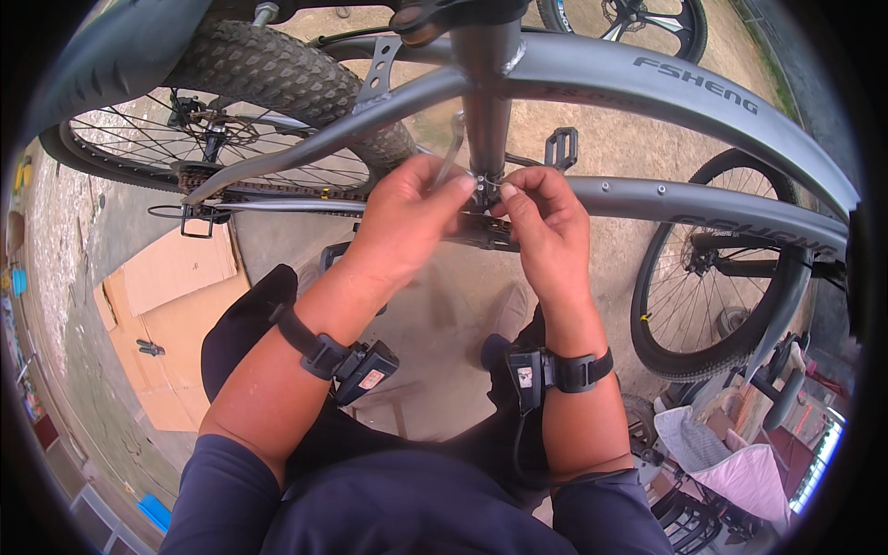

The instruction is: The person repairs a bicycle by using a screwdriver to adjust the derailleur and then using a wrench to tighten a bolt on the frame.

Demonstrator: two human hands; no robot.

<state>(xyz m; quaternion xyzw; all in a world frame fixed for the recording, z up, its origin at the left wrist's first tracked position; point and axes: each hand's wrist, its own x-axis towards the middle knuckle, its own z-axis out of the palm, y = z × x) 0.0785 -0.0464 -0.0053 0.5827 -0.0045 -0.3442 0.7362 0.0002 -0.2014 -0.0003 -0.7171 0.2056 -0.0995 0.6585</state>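
Observation:
A grey bicycle frame stands side-on before me. At the foot of its seat tube is a small metal clamp-like part, just above the chainring. My left hand is closed at the left of this part, with a slim silvery rod like a hex key standing up between thumb and fingers. From the right, my right hand pinches what looks like a thin cable end beside the same part. Its fingertips partly hide what they hold.
The rear wheel is at upper left, the front wheel at right. A pedal sticks out beyond the frame. Cardboard lies on the floor at left, a small dark tool on it. Another bicycle's wheel shows at the top.

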